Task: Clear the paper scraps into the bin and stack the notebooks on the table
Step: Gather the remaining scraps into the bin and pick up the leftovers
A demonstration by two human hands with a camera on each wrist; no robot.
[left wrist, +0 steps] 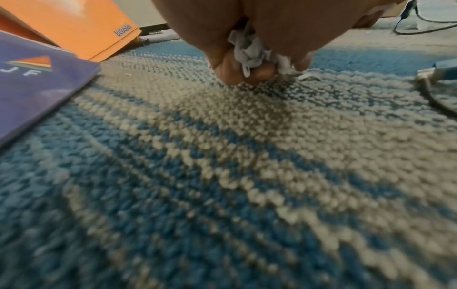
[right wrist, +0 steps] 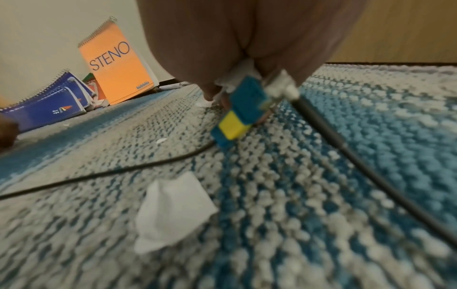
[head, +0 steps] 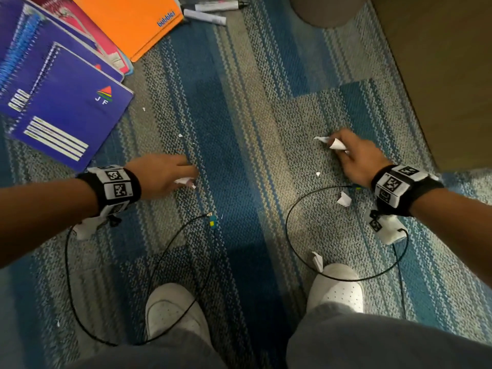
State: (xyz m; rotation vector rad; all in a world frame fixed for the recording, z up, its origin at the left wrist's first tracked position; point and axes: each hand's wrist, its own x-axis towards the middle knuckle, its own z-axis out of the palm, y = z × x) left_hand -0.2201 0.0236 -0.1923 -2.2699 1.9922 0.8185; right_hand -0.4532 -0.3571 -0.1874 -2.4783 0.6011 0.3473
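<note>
Gripping paper scraps (head: 336,144) in both hands above the carpet (head: 239,129).

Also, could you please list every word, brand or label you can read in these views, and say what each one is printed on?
"bubbles": lower corner of the orange spiral steno notebook.
"STENO": the same notebook's cover, right wrist view.
"JF", under a striped triangle logo: the purple spiral notebook.
White label lines on that purple cover: too blurred to read.
Black-and-white square codes on the wristbands: patterns, no readable text.

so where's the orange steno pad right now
Head view, top left: the orange steno pad lies on the carpet beside the purple notebooks, far from both hands.
</note>
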